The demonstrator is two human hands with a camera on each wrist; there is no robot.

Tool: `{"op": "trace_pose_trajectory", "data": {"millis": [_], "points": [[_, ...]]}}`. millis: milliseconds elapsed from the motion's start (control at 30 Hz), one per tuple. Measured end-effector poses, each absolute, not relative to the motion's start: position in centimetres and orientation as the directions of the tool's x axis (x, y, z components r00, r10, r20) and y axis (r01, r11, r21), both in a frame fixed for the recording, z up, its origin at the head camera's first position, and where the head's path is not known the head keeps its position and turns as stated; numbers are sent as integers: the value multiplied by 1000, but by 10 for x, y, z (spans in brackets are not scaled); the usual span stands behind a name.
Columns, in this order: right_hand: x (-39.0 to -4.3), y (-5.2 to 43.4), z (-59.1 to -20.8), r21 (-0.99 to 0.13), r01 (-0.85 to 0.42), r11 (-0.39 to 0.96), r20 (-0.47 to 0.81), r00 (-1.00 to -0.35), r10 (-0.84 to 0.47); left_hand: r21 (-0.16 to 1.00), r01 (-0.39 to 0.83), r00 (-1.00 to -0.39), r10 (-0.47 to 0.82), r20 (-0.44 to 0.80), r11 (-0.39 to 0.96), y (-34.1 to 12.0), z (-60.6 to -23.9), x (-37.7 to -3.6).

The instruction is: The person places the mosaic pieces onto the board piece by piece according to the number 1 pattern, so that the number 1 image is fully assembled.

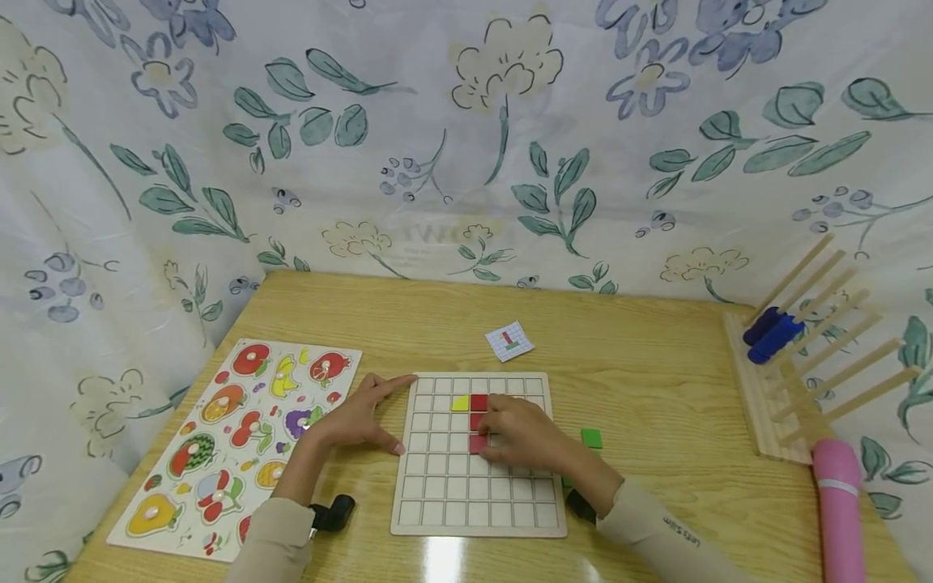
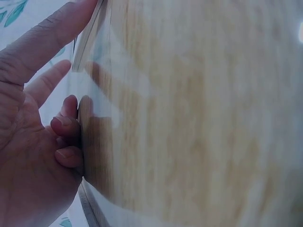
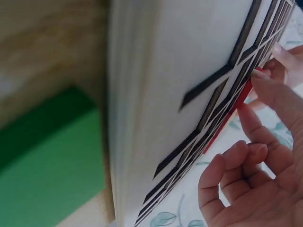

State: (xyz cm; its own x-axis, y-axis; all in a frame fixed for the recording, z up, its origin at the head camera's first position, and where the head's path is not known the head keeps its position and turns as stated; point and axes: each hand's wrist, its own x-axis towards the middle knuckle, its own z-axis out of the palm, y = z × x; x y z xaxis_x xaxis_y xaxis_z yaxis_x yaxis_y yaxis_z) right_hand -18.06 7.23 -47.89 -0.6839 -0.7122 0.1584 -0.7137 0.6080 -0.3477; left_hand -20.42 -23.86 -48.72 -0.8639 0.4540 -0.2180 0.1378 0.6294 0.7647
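A white board with a grid of square recesses (image 1: 434, 488) lies on the wooden table. Three red tiles, the lowest being a red tile (image 1: 477, 444) near the thumb, form a column, with a yellow tile (image 1: 461, 402) left of the top one. My right hand (image 1: 526, 433) is over this column, thumb and forefinger pinching at the red tile (image 3: 245, 93) while its other fingers curl in. Along the board's left edge, my left hand (image 1: 357, 417) spreads thumb and forefinger, the forefinger reaching the upper left corner. The left wrist view shows the left hand's lower fingers bent against the table edge.
Behind the board lies a pattern card (image 1: 509, 341). A green tile (image 1: 591, 438) is to the board's right. The fruit puzzle (image 1: 236, 429) lies at left. At right stand a wooden peg rack (image 1: 758, 413) with blue pieces and a pink cylinder (image 1: 838, 510).
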Motion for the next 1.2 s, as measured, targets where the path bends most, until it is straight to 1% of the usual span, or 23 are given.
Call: {"op": "trace_pose_trajectory", "data": {"millis": [200,433,500,600,667,733,833,900,967,1200], "points": [[-178,71,-481,-389,-662,641,149,-732,-665,766,125,-866,445,-226,631,-238,-487,-204],[-173,74,-477,-384,-649,657,178,-750,-637,768,129,-866,448,-221,628,-237,-487,-204],[-171,80,-473,-413,-633,655,198,-764,-614,766,132,-865,451,-221,629,-237,-487,-204],[-169,95,-465,-504,-590,630,212,-792,-572,765,136,-865,452,-218,630,-237,-486,-204],[-170,109,-461,-584,-541,605,188,-815,-548,761,137,-867,449,-218,634,-238,-486,-204],[-171,124,-458,-660,-476,582,135,-836,-531,756,137,-868,445,-219,640,-238,-486,-204],[-172,146,-457,-730,-379,568,53,-861,-506,749,137,-870,440,-222,648,-238,-486,-204],[-171,158,-457,-745,-345,571,26,-870,-492,747,140,-869,442,-221,650,-238,-487,-204],[-170,168,-458,-748,-336,572,25,-876,-482,748,145,-869,445,-216,648,-238,-487,-204],[-163,193,-465,-756,-353,551,88,-889,-450,749,156,-868,451,-207,644,-238,-488,-204]]}}
